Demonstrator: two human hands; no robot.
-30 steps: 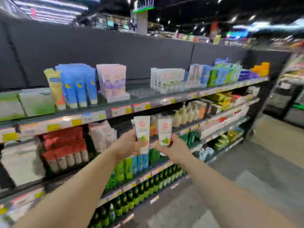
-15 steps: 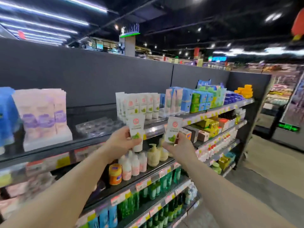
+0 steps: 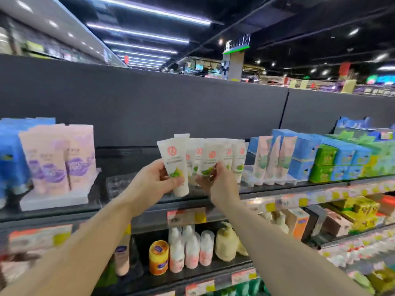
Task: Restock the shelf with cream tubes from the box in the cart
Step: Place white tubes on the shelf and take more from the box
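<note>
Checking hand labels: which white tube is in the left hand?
The leftmost tube, tilted, cap hanging below the left hand. The right hand holds another; the rest stand on the shelf.

Left hand [image 3: 159,178]: fingertips hidden behind the held cream tube [image 3: 174,165]. Right hand [image 3: 215,182]: lower part of its tube [image 3: 208,162] concealed by the fingers. Tube print: too blurred to be read. Price labels [image 3: 186,216] on the shelf edge: illegible. Blue packs [image 3: 10,159]: cut off at the left border.
</note>
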